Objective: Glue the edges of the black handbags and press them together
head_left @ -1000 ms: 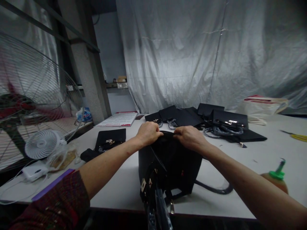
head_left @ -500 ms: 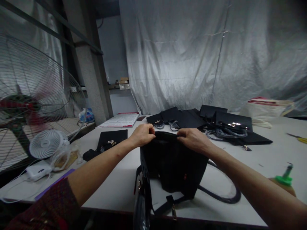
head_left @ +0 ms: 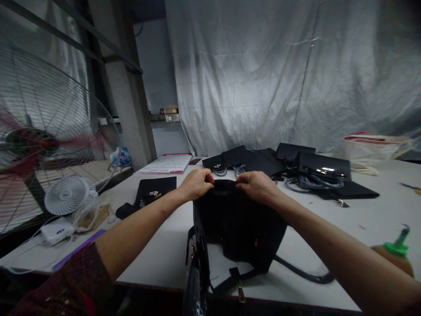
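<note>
A black handbag (head_left: 243,228) stands at the front of the table, its open inside facing me. My left hand (head_left: 196,184) pinches its top edge on the left, and my right hand (head_left: 258,186) pinches the same edge a short way to the right. Between them the edge bends slightly. A strap with a gold zipper pull (head_left: 241,291) hangs across the near lower side. The bag's handle (head_left: 304,273) loops out to the right, partly behind my right forearm. Another handle in clear plastic wrap (head_left: 194,289) hangs at the near left.
Several black bag pieces (head_left: 263,162) lie piled at the back, with a single one (head_left: 156,189) at left. A small white fan (head_left: 67,195), a large caged fan (head_left: 46,142), a green-capped bottle (head_left: 396,250) and a printed sheet (head_left: 164,163) surround the work area.
My right hand has slid left along the bag's top edge, closer to my left hand. The left hand keeps its hold, and the view has shifted slightly.
</note>
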{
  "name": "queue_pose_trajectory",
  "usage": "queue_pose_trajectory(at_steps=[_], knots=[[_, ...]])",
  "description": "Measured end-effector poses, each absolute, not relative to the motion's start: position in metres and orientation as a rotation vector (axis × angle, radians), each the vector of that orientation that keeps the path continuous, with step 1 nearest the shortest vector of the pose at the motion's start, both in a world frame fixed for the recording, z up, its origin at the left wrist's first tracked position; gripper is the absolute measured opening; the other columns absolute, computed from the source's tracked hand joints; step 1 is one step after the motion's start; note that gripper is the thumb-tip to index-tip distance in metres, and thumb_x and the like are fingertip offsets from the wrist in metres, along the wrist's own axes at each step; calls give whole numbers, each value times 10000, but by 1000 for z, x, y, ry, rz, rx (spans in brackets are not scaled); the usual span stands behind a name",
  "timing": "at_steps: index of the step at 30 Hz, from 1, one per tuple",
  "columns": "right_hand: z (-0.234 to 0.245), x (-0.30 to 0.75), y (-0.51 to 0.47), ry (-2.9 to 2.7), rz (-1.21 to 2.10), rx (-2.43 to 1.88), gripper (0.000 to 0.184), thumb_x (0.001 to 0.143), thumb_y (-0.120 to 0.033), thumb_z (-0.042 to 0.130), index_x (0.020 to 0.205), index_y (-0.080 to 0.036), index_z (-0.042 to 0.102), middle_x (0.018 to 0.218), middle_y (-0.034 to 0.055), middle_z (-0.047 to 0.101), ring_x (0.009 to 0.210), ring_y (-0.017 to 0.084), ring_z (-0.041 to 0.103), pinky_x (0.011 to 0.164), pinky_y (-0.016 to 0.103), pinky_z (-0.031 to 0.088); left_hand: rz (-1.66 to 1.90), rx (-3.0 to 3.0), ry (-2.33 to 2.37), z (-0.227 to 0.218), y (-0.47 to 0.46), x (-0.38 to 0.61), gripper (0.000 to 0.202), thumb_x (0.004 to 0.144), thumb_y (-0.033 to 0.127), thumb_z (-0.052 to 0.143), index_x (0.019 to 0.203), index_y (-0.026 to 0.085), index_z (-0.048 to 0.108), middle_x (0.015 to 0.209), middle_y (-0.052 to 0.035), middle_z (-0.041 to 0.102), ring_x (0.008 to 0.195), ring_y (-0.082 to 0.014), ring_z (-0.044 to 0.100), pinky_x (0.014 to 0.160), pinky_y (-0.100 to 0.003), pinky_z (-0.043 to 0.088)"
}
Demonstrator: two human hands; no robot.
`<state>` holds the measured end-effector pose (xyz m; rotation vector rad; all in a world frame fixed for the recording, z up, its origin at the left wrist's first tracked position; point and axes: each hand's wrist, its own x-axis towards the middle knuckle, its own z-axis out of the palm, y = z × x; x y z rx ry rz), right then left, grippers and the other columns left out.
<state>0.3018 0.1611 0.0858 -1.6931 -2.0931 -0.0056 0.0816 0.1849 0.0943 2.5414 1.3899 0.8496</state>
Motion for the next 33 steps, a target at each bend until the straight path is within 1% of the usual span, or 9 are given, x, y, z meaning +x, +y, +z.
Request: queue_pose_trajectory(at_steps=[7,10,12,14,18,22,25,27,33], knots=[[92,300,163,-2059,159,-1724,146,744,-275,618,834,-217,717,799,33,706,794,202,639,670,265,430,880,2526,1381,90,191,80,117,667,110,615,764,166,650,742,0,672,708,-137,592,634,-232,428],[97,309,157,-2028,428,-1625,187,711,-209,629,888,-190,687,867,29,715,790,164,650,700,230,464,886,2518,1381,90,193,79,138,666,86,595,765,165,649,750,1,673,717,-137,595,645,-232,428],[98,317,154,-1883,661,-1469,258,671,-146,617,924,-171,659,939,44,710,832,159,647,734,224,475,892,2525,1378,90,193,78,135,669,86,592,759,169,648,756,0,674,729,-140,596,658,-236,428],[97,324,152,-1669,803,-1353,258,655,-145,619,912,-162,642,961,63,699,856,169,636,720,238,481,893,2522,1396,91,192,79,128,667,87,598,750,171,646,753,-1,672,734,-143,596,660,-240,424],[95,328,151,-1354,836,-1302,189,720,-267,650,878,-164,628,938,77,686,824,162,626,669,237,474,889,2499,1423,92,190,81,134,665,83,604,756,173,643,752,-3,669,729,-144,595,649,-240,420],[94,327,151,-1347,809,-1318,171,787,-321,609,815,-155,639,842,70,678,746,138,615,663,228,458,885,2511,1430,91,190,81,130,667,85,598,752,175,637,762,-6,668,742,-150,596,665,-248,427],[92,326,151,-1536,761,-1377,246,813,-384,586,797,-151,661,833,63,679,758,145,608,671,229,442,871,2534,1436,91,190,80,124,674,95,603,762,178,632,779,-9,666,766,-161,602,689,-260,439],[90,327,149,-1660,700,-1438,330,822,-467,565,790,-157,672,813,52,681,722,147,593,632,231,424,867,2597,1399,91,191,80,126,685,118,616,791,183,630,818,-13,664,799,-170,606,718,-269,451],[89,324,142,-1813,528,-1552,511,823,-631,475,767,-162,669,603,0,581,533,123,486,488,235,312,872,2919,1108,94,191,91,185,710,124,609,880,197,620,965,-21,630,902,-177,595,817,-286,464]])
